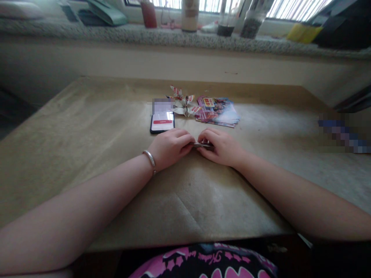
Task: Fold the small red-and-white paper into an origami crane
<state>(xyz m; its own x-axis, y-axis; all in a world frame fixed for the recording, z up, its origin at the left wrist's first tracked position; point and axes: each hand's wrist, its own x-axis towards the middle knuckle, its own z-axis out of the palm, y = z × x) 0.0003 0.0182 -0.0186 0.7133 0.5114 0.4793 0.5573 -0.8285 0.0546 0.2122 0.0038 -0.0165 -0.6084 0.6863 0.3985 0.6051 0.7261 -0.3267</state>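
Note:
Between my two hands, low over the table, is a thin, narrow strip of folded paper (203, 145), seen nearly edge-on. My left hand (172, 147), with a silver bangle at the wrist, pinches its left end. The fingers of my right hand (222, 146) are closed round its right end, hiding part of it. Just beyond my left hand lies a phone (162, 122) with its screen lit. Several folded paper figures (185, 106), pale with red print, stand beside the phone. Right of them rests a stack of colourful printed sheets (218, 112).
The table (95, 127) has a tan cover with creases. Behind it, a speckled stone sill (168, 38) holds a red container (148, 14), several jars and a yellow item (304, 33). A blurred blue object (344, 135) is at the right edge.

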